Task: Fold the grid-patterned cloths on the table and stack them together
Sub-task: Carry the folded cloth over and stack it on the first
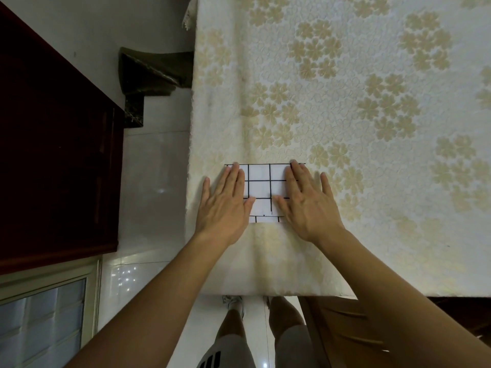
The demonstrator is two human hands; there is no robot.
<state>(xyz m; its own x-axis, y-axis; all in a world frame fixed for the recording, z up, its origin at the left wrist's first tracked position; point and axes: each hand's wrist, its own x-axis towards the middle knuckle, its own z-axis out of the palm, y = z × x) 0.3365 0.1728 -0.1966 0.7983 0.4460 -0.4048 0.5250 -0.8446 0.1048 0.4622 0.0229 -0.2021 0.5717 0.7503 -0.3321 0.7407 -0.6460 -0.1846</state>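
A folded white cloth with a black grid pattern [261, 189] lies flat near the table's left front corner, on a cream tablecloth with beige flowers [358, 107]. My left hand [224, 203] lies palm down on the cloth's left side, fingers spread, little finger off the cloth on the tablecloth. My right hand [309, 200] presses flat on the cloth's right side, its outer fingers past the cloth's edge. Neither hand grips anything. The cloth's side edges are hidden under my hands. A second layer edge shows along the cloth's near side.
The table's left edge [190, 155] drops to a pale tiled floor. A dark wooden cabinet [53, 155] stands at the left. A wooden chair [342, 333] sits under the near table edge at the right, beside my legs.
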